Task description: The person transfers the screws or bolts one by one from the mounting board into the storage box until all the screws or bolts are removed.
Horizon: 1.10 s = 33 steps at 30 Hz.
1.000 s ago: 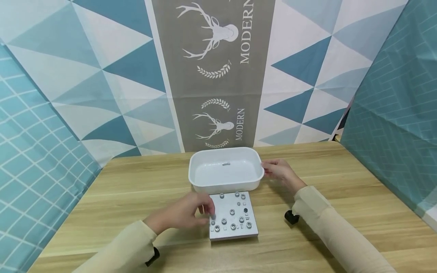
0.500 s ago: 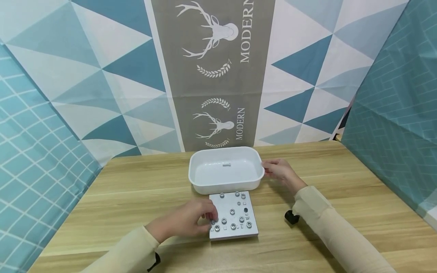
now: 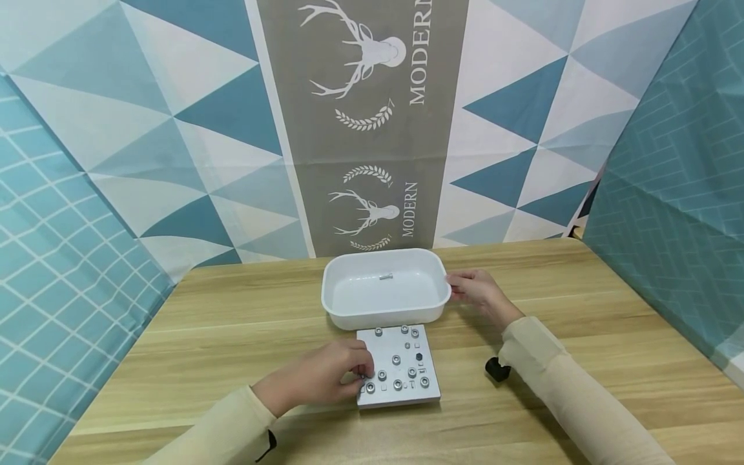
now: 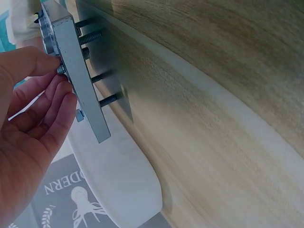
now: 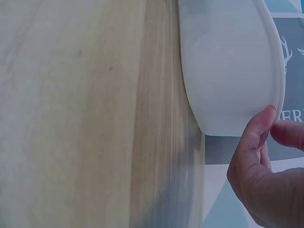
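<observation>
My left hand (image 3: 328,374) is at the left edge of a silver metal plate (image 3: 383,345) set with several socket-head screws. In the left wrist view, thumb and fingertips pinch the head of a small screw (image 4: 60,70) on the plate; threaded shanks (image 4: 109,99) stick out underneath. My right hand (image 3: 478,294) grips the right rim of a white plastic basin (image 3: 354,321) behind the plate. The right wrist view shows that rim between finger and thumb. One loose screw (image 3: 386,276) lies inside the basin.
Both objects stand on a wood-grain table (image 3: 244,310). Patterned cloth (image 3: 372,129) hangs behind the table's back edge, with blue-green cloth (image 3: 668,206) on the right. A black strap piece (image 3: 496,369) shows by the right sleeve.
My left hand has shifted slightly right over the plate's left edge, and its fingers now cover the screw visible there before. The right hand stays at the basin's rim.
</observation>
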{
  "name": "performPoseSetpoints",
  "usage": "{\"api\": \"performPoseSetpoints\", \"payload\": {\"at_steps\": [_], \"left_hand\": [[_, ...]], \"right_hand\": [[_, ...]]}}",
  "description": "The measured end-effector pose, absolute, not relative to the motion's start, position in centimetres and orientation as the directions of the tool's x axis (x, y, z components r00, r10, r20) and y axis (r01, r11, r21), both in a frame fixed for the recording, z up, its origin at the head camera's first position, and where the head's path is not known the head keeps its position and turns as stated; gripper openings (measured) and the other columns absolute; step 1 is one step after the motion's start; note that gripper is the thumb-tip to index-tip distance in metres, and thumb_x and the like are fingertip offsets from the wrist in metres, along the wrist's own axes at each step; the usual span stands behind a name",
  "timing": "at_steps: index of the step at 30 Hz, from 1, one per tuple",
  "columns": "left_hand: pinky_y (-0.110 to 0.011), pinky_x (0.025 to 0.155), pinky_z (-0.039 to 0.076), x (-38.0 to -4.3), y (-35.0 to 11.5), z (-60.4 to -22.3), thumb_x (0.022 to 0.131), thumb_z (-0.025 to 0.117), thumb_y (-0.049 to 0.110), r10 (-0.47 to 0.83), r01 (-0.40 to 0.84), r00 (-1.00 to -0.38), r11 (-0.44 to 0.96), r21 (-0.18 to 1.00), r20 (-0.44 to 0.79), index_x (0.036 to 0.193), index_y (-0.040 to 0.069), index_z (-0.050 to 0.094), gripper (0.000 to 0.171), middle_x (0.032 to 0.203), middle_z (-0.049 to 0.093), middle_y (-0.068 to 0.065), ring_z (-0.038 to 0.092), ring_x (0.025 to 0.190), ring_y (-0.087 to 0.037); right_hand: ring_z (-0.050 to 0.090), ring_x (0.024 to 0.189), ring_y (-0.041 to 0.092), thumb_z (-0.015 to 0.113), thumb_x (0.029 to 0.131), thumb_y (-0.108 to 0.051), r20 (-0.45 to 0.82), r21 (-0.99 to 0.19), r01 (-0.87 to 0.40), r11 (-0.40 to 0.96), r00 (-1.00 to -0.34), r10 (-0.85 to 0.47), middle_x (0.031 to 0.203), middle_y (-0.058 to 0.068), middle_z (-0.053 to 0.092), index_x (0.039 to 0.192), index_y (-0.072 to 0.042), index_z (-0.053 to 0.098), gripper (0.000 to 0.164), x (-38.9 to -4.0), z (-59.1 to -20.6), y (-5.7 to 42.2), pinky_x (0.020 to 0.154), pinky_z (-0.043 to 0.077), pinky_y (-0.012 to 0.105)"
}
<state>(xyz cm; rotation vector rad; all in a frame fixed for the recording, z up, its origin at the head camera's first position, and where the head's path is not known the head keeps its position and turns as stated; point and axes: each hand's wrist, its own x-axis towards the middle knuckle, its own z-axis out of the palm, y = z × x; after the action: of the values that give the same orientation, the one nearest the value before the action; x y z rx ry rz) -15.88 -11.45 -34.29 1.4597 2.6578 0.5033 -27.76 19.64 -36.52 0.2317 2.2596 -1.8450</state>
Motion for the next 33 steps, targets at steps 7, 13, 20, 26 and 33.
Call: {"api": "performPoseSetpoints", "payload": {"at_steps": [7,13,20,26,33], "left_hand": [[-0.009,0.071,0.047,-15.79,-11.4,-34.23,0.082,0.067,0.006,0.827,0.804,-0.555,0.505,0.314,0.092,0.088,0.011,0.066,0.008,0.085,0.064,0.002,0.054,0.078,0.001],[-0.01,0.071,0.048,-15.93,-11.26,-34.16,0.081,0.066,0.004,0.831,0.804,-0.548,0.494,0.331,0.093,0.087,0.01,0.066,0.009,0.085,0.064,0.001,0.055,0.077,0.0],[-0.01,0.07,0.048,-15.88,-11.09,-34.06,0.08,0.067,0.004,0.838,0.808,-0.538,0.483,0.337,0.089,0.086,0.009,0.066,0.008,0.083,0.065,-0.001,0.054,0.075,0.001],[-0.009,0.068,0.047,-15.89,-11.01,-34.13,0.08,0.067,0.002,0.833,0.803,-0.548,0.496,0.331,0.08,0.084,0.009,0.066,0.008,0.081,0.064,0.001,0.053,0.073,0.002],[-0.008,0.065,0.045,-15.97,-10.85,-33.96,0.079,0.067,0.002,0.831,0.802,-0.551,0.501,0.327,0.077,0.082,0.008,0.067,0.007,0.077,0.062,0.001,0.051,0.07,0.001]], "right_hand": [[0.06,0.072,0.004,0.056,0.096,-0.017,-0.254,-0.95,0.245,0.193,-0.967,-0.026,0.096,0.004,0.063,0.132,0.011,0.048,0.046,-27.68,-36.4,19.7,0.074,0.056,0.02],[0.06,0.073,0.005,0.056,0.096,-0.016,-0.257,-0.949,0.249,0.192,-0.966,-0.018,0.099,0.005,0.064,0.132,0.01,0.049,0.045,-27.73,-36.41,19.78,0.073,0.056,0.019],[0.06,0.071,0.004,0.057,0.095,-0.016,-0.248,-0.955,0.239,0.176,-0.968,-0.031,0.091,0.001,0.064,0.131,0.011,0.049,0.046,-27.72,-36.47,19.77,0.072,0.056,0.019],[0.059,0.071,0.004,0.057,0.095,-0.016,-0.252,-0.953,0.243,0.183,-0.967,-0.026,0.087,-0.002,0.062,0.131,0.01,0.05,0.045,-27.72,-36.54,19.81,0.074,0.056,0.02],[0.059,0.072,0.004,0.056,0.096,-0.017,-0.259,-0.95,0.25,0.185,-0.965,-0.026,0.087,-0.002,0.062,0.131,0.01,0.05,0.044,-27.74,-36.56,19.81,0.076,0.056,0.021]]}}
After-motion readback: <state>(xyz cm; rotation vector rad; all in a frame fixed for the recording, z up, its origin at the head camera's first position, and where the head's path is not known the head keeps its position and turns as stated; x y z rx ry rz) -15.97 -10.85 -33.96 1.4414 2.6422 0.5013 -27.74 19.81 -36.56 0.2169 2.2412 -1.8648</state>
